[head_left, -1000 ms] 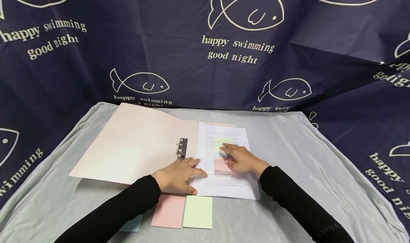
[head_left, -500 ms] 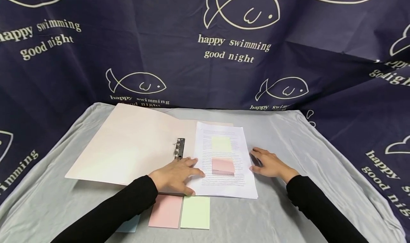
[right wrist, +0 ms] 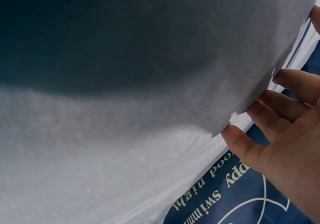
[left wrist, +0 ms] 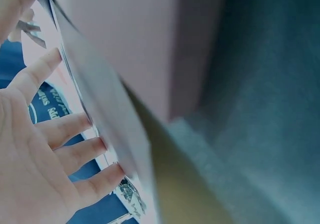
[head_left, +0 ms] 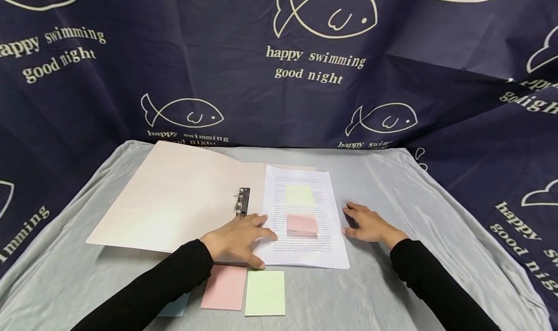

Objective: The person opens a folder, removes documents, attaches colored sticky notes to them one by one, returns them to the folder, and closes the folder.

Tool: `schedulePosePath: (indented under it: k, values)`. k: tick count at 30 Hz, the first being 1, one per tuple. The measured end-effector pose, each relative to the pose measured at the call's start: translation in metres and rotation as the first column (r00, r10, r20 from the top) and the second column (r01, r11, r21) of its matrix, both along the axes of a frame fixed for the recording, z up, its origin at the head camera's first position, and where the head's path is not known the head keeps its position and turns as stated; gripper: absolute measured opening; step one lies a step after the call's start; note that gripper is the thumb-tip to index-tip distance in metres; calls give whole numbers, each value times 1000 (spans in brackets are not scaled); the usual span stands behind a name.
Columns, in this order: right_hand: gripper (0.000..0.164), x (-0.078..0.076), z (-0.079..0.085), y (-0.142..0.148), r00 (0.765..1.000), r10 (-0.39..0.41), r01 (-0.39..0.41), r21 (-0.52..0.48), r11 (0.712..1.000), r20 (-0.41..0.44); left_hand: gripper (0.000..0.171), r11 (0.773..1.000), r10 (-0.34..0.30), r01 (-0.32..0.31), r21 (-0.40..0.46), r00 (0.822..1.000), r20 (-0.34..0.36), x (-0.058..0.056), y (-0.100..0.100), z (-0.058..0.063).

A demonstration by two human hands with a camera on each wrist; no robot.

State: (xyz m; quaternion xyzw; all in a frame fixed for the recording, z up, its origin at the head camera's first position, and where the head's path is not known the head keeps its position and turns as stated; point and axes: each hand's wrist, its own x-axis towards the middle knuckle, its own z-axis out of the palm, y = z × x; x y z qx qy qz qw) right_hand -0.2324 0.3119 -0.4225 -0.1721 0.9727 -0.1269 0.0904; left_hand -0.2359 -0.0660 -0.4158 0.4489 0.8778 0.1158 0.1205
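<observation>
A stack of printed sheets (head_left: 279, 254) lies on the right side of an open pale pink folder (head_left: 183, 195) with a metal clip (head_left: 242, 201). On the top sheet are a light green sticky note (head_left: 300, 196) and, below it, a pink sticky note (head_left: 302, 225) whose lower edge lifts. My left hand (head_left: 237, 239) rests with spread fingers over the folder and the sheets' left edge, thumb at their lower left corner. To the right of the stack, my right hand (head_left: 370, 226) touches the grey cloth (right wrist: 125, 149) with its fingertips and holds nothing.
In front of the folder lie a pink sticky note pad (head_left: 224, 288), a light green pad (head_left: 265, 293) and a blue pad (head_left: 174, 307) partly covered by the left sleeve. A dark blue curtain (head_left: 244, 69) with fish prints hangs behind the table.
My right hand has left the sticky notes and moved right, off the sheets onto the cloth. The light green pad has shifted slightly toward the front. My left hand stays in place.
</observation>
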Motion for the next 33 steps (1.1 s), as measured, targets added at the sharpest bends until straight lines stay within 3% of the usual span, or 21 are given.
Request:
schedulePosePath:
  k: [7,12,14,16,19,21,23,29,33]
  values:
    - [67,-2,-3,-1,1000,-7,7,10,1000,-2,55,1000,29,-28,-8,998,61,1,0,6]
    - [67,-2,-2,-2,1000,3,-3,-2,1000,-3,40,998,28,-33,46,993,114,7,-2,10]
    - [67,-2,-2,-1,1000,3,-3,-2,1000,-2,30,996,-8,3,85,998,68,11,-2,10]
    - [67,-1,-2,-1,1000,2,-2,1,1000,-2,20,990,-71,73,120,997,-25,14,-1,10]
    - [68,-1,-2,0,1000,0,0,3,1000,-4,6,969,-159,186,163,973,-166,19,3,8]
    - [67,-1,-2,1,1000,-4,4,1,1000,-6,9,957,-189,229,179,959,-213,21,7,7]
    - [68,-1,-2,2,1000,-5,5,-1,1000,-6,15,954,-189,232,190,957,-218,24,9,7]
    - [67,-1,0,2,1000,8,-8,-17,1000,-2,28,960,-96,161,229,958,-269,30,11,5]
    - [68,-1,-1,3,1000,12,-12,-21,1000,2,33,961,-40,111,255,963,-267,31,11,3]
